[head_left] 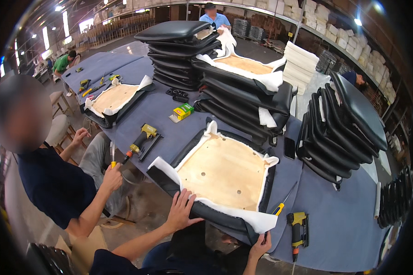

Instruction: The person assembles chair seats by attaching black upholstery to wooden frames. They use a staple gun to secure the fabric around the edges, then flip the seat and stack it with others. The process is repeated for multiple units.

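Note:
A chair seat cushion [222,172] lies upside down in front of me, its bare wooden board facing up, ringed by white padding and a black cover. My left hand [181,211] grips its near edge, fingers over the padding and thumb lower on the black side. At the near right corner, my right hand [260,247] pinches the black cover [251,234] below a white padding flap [261,222]. A yellow-handled screwdriver [280,207] lies just right of that corner. Farther right rests a yellow-and-black staple gun [298,233] with its hose.
A co-worker at left holds a yellow-handled tool [113,158] near another staple gun [144,141]. Black cushion stacks [179,59] [248,101] [339,128] stand behind and right. A phone [289,148], a green-yellow box [182,112] and another upturned cushion [114,98] lie on the blue-grey table [339,211].

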`<state>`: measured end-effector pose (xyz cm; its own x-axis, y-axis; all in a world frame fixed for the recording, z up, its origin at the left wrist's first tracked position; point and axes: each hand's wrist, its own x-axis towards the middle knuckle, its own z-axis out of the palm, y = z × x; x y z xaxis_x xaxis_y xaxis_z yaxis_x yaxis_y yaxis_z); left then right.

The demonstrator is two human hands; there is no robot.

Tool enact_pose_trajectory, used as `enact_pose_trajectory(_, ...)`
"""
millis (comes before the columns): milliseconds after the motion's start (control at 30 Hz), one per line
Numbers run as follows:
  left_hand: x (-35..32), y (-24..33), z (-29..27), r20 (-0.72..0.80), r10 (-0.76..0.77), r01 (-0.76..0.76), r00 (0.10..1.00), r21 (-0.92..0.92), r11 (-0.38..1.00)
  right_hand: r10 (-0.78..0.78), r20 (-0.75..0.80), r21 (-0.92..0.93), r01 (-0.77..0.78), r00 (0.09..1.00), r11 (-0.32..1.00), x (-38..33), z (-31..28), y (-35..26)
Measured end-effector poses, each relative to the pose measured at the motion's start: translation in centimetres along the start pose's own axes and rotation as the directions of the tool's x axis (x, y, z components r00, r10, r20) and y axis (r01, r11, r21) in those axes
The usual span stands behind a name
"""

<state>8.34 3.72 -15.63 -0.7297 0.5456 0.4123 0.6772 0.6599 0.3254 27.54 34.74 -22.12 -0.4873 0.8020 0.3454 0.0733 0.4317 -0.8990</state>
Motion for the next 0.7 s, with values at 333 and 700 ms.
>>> enact_pose_trajectory(333, -2.1, 2.3, 5.0, -0.310, -0.030, 0.009, 0.950, -0.070, 0.998, 0.008, -0.153, -0.243, -0.045, 0.988, 0.969, -0.1, -0.5, 1.3)
enact_pose_trajectory(700, -2.4, 3.9, 5.9, -0.487, 0.221, -0.118, 0.845, 0.232, 0.965, 0.251, 0.093, 0.120, -0.261, 0.963, 0.958, 1.5, -3.3, 2.3)
